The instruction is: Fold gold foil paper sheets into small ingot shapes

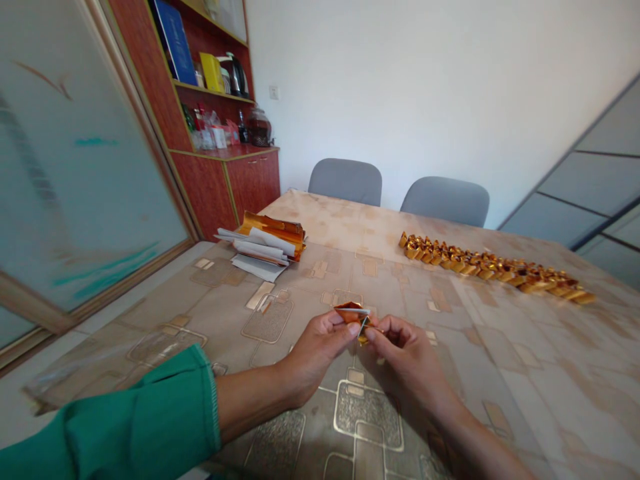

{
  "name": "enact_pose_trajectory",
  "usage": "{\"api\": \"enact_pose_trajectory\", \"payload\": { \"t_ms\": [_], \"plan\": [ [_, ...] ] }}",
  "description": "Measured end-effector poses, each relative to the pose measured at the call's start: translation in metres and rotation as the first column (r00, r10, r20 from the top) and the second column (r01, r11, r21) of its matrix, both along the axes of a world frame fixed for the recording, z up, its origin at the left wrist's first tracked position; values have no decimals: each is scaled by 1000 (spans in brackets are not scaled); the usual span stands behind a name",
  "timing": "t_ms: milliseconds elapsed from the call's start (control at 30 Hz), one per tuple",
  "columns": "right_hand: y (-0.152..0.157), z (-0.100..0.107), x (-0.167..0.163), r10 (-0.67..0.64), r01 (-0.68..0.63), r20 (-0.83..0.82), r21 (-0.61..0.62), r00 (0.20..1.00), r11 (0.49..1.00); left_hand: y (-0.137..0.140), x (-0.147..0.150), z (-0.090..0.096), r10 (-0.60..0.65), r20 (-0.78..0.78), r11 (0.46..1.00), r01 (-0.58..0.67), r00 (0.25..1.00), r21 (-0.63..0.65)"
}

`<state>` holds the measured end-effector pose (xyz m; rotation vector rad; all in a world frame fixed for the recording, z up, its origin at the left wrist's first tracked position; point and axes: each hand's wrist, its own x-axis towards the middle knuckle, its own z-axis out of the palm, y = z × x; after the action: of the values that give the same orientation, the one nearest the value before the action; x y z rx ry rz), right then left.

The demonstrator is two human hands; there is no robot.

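Toward the counter's [360, 223] far edge, folded rows [473, 261] seem done, sheets [273, 245] remain; left hand [319, 348] and right hand [411, 352] pinch gold paper [350, 316].

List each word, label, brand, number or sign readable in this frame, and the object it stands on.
No readable text anywhere.
Blue item, yellow item and bottles on the shelves: any print is too small or blurred.
Glass door: coloured marks, no legible words.
Held gold paper: no lettering visible.
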<state>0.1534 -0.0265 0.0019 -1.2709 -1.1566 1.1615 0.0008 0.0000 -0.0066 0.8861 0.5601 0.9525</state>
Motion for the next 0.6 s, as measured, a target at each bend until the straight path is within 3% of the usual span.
{"api": "enact_pose_trajectory", "payload": {
  "t_ms": [267,467,600],
  "plan": [
    [1,0,2,-52,47,81,68,995,997,2,-4,5,16,-45,997,-20,999,-79],
    [-1,0,4,98,-98,-12,18,995,995,5,-4,5,97,-8,983,-97,995,-157],
    [-1,-2,0,124,-124,-5,6,992,992,3,-4,6,105,11,981,-101,994,-166]
  ]
}}
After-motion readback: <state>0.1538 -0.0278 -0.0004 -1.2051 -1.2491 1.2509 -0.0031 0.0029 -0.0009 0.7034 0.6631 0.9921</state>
